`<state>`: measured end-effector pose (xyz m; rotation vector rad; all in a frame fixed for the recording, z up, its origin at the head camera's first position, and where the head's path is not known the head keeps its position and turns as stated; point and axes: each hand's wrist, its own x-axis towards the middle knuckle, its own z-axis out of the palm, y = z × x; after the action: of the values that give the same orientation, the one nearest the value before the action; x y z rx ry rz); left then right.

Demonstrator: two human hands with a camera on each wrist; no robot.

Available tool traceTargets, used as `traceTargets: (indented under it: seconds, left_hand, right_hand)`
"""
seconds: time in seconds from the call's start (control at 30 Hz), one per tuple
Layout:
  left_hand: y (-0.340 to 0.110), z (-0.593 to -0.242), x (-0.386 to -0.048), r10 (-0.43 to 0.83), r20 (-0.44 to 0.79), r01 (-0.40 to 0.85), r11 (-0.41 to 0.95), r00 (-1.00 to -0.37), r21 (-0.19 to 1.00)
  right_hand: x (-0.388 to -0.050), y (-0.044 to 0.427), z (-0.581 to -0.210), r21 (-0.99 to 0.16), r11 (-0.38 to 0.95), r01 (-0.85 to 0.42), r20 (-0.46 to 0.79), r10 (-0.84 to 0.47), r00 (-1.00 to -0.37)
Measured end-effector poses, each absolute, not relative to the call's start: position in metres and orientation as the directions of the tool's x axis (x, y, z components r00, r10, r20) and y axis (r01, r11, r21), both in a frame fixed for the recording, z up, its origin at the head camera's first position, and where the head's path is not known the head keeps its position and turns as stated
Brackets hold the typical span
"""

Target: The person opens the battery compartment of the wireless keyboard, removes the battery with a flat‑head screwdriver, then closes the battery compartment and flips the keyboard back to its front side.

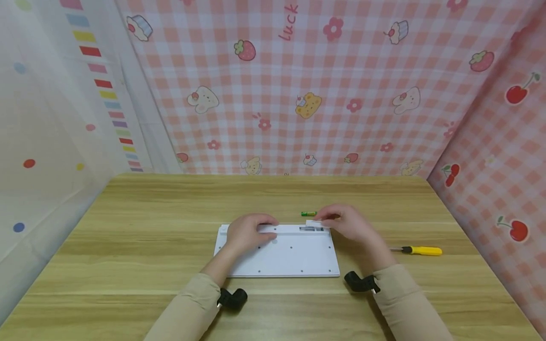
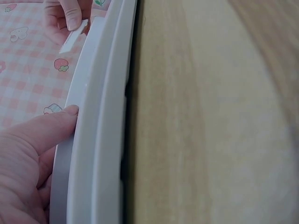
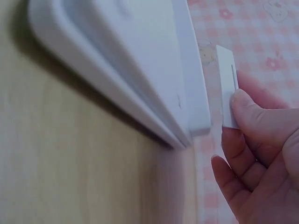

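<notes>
A white keyboard (image 1: 281,258) lies face down on the table, small screws dotting its back. Along its far edge, toward the right, an uncovered battery compartment (image 1: 305,229) shows; its contents are too small to make out. My left hand (image 1: 251,233) holds the keyboard by the far edge, with the thumb on it in the left wrist view. Between thumb and fingers, my right hand (image 3: 266,135) pinches a flat white battery cover (image 3: 227,88), just above the compartment and apart from the keyboard. A green battery (image 1: 308,214) lies behind the keyboard, near the right hand.
To the right lies a screwdriver (image 1: 422,251) with a yellow and black handle, its shaft partly behind the right forearm. The wooden table (image 1: 149,265) ends at a pink checked cloth (image 1: 273,85) at the back. More patterned cloth hangs on both sides.
</notes>
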<state>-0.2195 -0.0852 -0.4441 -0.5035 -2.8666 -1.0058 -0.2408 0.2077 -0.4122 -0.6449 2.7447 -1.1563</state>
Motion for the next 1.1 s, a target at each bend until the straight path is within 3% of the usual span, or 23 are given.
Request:
traceTargets:
  seconds: [0.8, 1.1]
  left_hand:
    - [-0.085, -0.446, -0.220, 0.272, 0.174, 0.321, 0.735, -0.946, 0.598]
    - [-0.083, -0.446, -0.219, 0.261, 0.175, 0.313, 0.738, -0.949, 0.598]
  right_hand:
    - [-0.240, 0.192, -0.419, -0.659, 0.645, -0.386, 0.055, -0.471, -0.881]
    - [-0.238, 0.196, -0.424, -0.631, 0.601, -0.491, 0.105, -0.560, -0.821]
